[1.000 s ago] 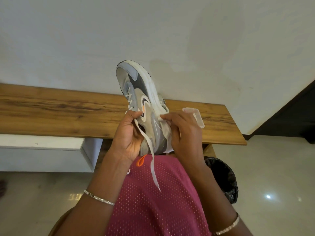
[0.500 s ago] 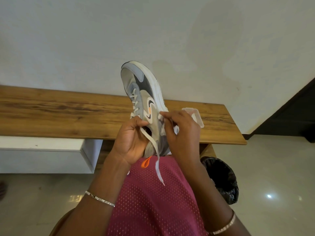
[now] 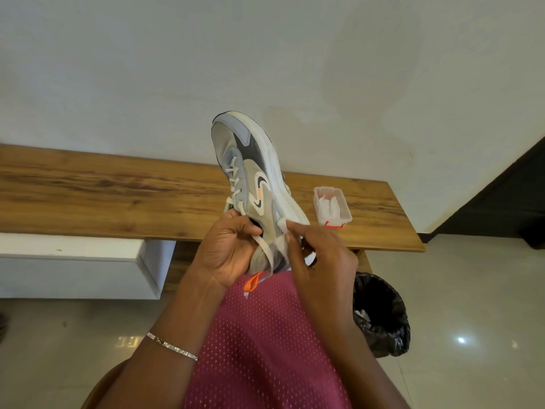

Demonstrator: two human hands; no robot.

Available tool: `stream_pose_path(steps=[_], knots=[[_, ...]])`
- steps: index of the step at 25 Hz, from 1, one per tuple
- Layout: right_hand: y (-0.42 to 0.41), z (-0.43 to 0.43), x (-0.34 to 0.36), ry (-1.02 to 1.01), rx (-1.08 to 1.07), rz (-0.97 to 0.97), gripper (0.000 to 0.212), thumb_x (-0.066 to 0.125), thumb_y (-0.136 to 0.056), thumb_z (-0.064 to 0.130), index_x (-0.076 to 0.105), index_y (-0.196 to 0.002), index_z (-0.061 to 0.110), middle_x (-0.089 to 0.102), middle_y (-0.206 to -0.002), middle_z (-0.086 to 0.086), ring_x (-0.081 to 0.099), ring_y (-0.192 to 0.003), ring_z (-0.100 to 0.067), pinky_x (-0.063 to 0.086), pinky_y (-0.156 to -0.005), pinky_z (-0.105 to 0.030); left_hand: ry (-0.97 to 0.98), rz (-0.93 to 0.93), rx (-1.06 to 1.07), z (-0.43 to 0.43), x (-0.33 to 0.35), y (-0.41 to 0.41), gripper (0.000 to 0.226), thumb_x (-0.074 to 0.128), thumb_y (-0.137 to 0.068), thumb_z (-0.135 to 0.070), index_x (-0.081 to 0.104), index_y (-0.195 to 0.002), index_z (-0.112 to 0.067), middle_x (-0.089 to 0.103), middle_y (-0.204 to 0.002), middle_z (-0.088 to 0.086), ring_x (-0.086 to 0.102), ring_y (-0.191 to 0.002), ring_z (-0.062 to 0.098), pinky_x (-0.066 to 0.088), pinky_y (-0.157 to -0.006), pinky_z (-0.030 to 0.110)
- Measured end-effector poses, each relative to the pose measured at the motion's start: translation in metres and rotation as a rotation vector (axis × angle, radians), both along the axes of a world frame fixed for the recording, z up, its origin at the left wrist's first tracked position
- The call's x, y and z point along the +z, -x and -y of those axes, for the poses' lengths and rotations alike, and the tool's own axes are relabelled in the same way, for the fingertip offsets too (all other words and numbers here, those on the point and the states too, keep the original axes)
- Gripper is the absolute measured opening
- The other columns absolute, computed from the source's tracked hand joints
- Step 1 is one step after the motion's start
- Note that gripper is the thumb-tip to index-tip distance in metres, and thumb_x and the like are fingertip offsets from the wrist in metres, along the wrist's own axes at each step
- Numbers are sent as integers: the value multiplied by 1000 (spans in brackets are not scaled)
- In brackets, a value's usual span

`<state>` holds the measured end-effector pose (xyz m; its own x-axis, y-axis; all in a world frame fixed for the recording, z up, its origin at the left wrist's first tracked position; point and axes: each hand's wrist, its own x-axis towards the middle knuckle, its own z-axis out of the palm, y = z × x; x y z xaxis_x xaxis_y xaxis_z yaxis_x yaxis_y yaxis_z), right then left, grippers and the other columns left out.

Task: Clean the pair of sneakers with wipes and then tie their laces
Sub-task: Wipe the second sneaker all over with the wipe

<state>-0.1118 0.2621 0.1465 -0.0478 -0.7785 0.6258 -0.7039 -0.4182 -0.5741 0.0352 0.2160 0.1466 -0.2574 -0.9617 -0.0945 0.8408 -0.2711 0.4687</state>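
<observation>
A grey, beige and white sneaker points toe-up in front of me, above the wooden bench. My left hand grips its heel and collar, and a loose white lace hangs across that hand. My right hand pinches a small white wipe against the sneaker's side near the heel. An orange pull tab dangles from the heel. Behind the sneaker, a second shoe is barely visible on the bench.
A clear plastic box of wipes with a red clasp sits on the bench's right end. A bin lined with a black bag stands on the floor at the right. A white ledge lies under the bench at left.
The sneaker has shifted slightly right and tilted. My right hand has slid down toward the heel with the wipe, uncovering the wipes box behind it.
</observation>
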Motion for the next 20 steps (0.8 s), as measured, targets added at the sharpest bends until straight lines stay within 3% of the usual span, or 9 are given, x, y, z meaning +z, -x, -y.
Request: stream_pose_path(steps=[5,10,17,20], knots=[[-11,12,6,27,-43,76,16,71,-90,9,75,-105,13,73,-92,5,64,-78,-4,57,-65,-27,-5,-9,-37,0,-1,5,73,40,-66,19,57,-132,-8,64,-128,23,63,-116,37,51,-100,51],[-21,57,31,-149,3,199,15,65,-92,12,74,-104,15,73,-88,8,66,-78,-4,58,-73,-34,-1,36,-50,-5,-4,8,81,45,-63,18,50,-141,-5,58,-133,23,53,-127,38,47,-105,50],[-17,21,13,1,29,13,15,66,-94,12,72,-107,14,71,-94,5,63,-84,-12,55,-68,-35,51,21,-53,1,-5,-4,85,41,-65,17,45,-146,-8,59,-132,23,55,-125,39,42,-109,54],[-10,0,-5,33,-9,29,16,69,-91,9,72,-106,13,70,-94,4,64,-84,-11,56,-66,-34,52,38,-63,0,-5,-2,81,41,-66,16,49,-142,-9,64,-127,21,63,-117,36,51,-102,51]])
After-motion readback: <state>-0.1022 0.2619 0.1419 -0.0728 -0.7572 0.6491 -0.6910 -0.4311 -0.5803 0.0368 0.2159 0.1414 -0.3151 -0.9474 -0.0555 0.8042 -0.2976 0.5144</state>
